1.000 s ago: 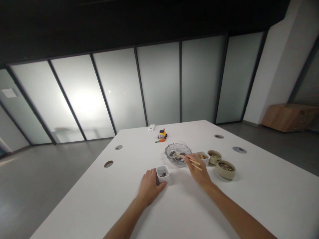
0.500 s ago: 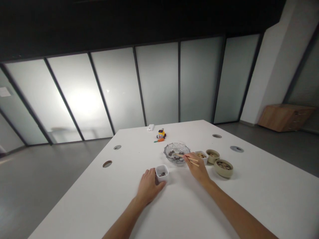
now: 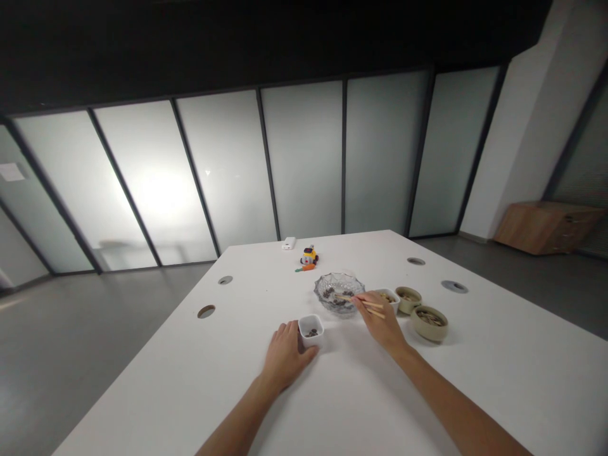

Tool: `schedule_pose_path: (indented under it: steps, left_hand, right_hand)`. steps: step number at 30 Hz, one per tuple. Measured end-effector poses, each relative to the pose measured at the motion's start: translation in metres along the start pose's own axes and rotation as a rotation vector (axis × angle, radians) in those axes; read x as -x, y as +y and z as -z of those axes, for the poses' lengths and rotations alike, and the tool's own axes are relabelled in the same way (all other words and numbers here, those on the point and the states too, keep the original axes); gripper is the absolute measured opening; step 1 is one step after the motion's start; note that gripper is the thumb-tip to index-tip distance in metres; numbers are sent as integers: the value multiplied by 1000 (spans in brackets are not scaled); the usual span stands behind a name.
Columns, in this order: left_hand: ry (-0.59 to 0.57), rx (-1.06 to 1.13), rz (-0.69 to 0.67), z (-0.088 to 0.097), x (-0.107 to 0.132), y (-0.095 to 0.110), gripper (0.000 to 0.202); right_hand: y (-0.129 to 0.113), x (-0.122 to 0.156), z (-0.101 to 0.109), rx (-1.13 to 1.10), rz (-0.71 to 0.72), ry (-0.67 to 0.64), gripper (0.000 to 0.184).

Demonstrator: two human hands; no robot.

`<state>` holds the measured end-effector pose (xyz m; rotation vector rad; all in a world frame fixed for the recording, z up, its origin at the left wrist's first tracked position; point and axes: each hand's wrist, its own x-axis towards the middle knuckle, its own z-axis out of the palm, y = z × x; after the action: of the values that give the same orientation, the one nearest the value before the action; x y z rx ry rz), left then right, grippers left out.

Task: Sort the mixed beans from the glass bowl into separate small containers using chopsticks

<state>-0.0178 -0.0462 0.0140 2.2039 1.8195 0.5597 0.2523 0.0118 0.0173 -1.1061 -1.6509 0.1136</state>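
Note:
My left hand (image 3: 285, 354) rests on the white table (image 3: 332, 405), its fingers curled around the near side of a small white square cup (image 3: 311, 330) with a few dark pieces inside. My right hand (image 3: 382, 322) grips a pair of wooden chopsticks (image 3: 358, 301). Their tips reach into a clear glass bowl (image 3: 339, 292) holding dark pieces. The glass bowl stands just beyond and right of the white cup.
Right of the glass bowl sit a second white square cup (image 3: 388, 297) and two beige round bowls (image 3: 409, 299) (image 3: 429, 322) with pale contents. A small yellow toy (image 3: 309, 256), an orange piece and a white box (image 3: 288, 243) lie farther back. Round cable holes (image 3: 206, 311) dot the table.
The chopstick tips stay in the glass bowl with only slight shifts of my right hand. My left hand keeps its place at the white cup.

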Motion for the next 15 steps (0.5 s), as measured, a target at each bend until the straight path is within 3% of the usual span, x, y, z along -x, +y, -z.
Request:
schedule_pose_path:
  steps: [15]
  left_hand:
    - [0,-14,-11,-1,0,-2,34]
  right_hand:
    - [1,3,-2,-33,23,17,41]
